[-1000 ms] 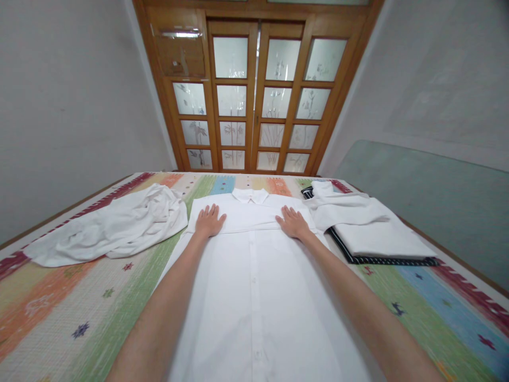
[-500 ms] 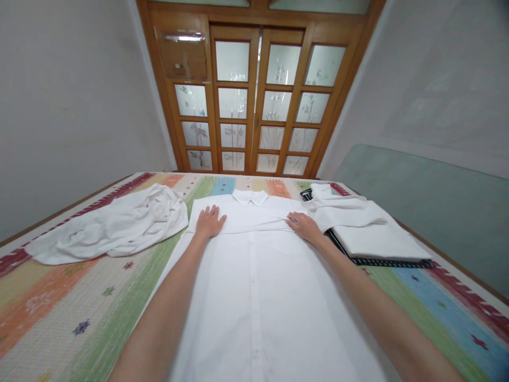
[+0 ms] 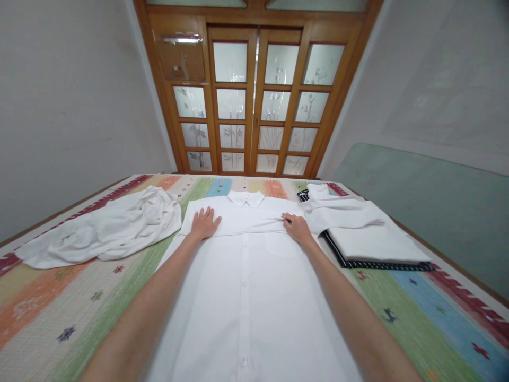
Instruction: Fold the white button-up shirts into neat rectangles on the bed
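A white button-front shirt (image 3: 214, 302) lies spread out in front of me, its collar (image 3: 245, 198) at the far end and its row of buttons running toward me. My left hand (image 3: 204, 223) rests flat near the shirt's left shoulder, fingers spread on the cloth. On the other side of the chest, my right hand (image 3: 296, 227) has its fingers closed on the fabric, where small creases gather. The shirt's right sleeve (image 3: 345, 211) reaches out past that hand. Both forearms lie over the sides of the shirt and hide parts of it.
A crumpled white garment (image 3: 107, 225) lies to the left. At right, a folded white cloth (image 3: 377, 241) sits on a black patterned one (image 3: 387, 265), partly under the sleeve. A striped, colourful cover (image 3: 91, 318) lies beneath everything. Wooden glazed doors (image 3: 254, 101) stand beyond.
The view has shifted slightly, so the shirt and hands appear a little further left. The right hand's fingers look more curled on the fabric. My left hand stays flat.
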Tool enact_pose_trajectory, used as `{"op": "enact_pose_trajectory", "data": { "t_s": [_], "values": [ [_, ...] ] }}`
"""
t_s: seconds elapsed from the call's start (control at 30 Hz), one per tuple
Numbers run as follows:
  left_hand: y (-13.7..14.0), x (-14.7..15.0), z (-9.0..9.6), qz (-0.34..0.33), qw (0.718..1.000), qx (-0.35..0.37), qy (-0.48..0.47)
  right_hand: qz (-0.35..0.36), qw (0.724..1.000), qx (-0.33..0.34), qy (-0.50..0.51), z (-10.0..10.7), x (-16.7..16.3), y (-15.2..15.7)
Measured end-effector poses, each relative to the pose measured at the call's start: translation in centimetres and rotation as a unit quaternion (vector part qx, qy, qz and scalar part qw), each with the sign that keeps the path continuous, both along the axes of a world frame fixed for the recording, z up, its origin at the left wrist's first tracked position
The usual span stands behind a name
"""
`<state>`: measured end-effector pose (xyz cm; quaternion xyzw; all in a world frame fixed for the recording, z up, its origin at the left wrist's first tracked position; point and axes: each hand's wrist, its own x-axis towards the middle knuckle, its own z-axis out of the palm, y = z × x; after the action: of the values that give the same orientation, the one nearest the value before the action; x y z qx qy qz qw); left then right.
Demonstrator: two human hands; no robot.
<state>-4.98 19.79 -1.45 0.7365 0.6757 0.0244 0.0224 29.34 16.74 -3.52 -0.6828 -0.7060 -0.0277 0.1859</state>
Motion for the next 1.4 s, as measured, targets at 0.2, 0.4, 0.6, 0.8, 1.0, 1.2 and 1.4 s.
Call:
{"op": "enact_pose_trajectory", "data": {
  "t_s": [0.2, 0.4, 0.6, 0.8, 1.0, 1.2, 1.4],
  "values": [
    [0.1, 5.6, 0.4, -0.116, 0.992, -0.021, -0.052, -0.003, 1.0, 0.004, 0.009, 0.0, -0.1, 0.1],
    [0.1, 15.0, -0.2, -0.267, 0.953, 0.013, -0.144, 0.002, 1.0, 0.009, 0.014, 0.1, -0.1, 0.0],
    [0.6, 19.2, -0.6, -0.255, 0.952, 0.054, -0.162, 0.0, 1.0, 0.0, 0.013, 0.1, 0.0, 0.0],
    [0.7, 18.7, -0.8, -0.217, 0.964, 0.06, -0.143, -0.003, 1.0, -0.01, 0.008, 0.1, 0.0, 0.1],
    [0.9, 16.7, -1.5, -0.255, 0.952, 0.081, -0.149, 0.001, 1.0, -0.011, 0.01, 0.2, 0.0, -0.1],
    [0.9, 16.1, -1.1, -0.273, 0.945, 0.079, -0.16, 0.0, 1.0, -0.003, 0.01, 0.2, 0.0, -0.2],
    [0.4, 18.0, 0.1, -0.283, 0.95, 0.081, -0.102, 0.003, 1.0, 0.014, 0.004, 0.0, 0.0, -0.2]
  ]
}}
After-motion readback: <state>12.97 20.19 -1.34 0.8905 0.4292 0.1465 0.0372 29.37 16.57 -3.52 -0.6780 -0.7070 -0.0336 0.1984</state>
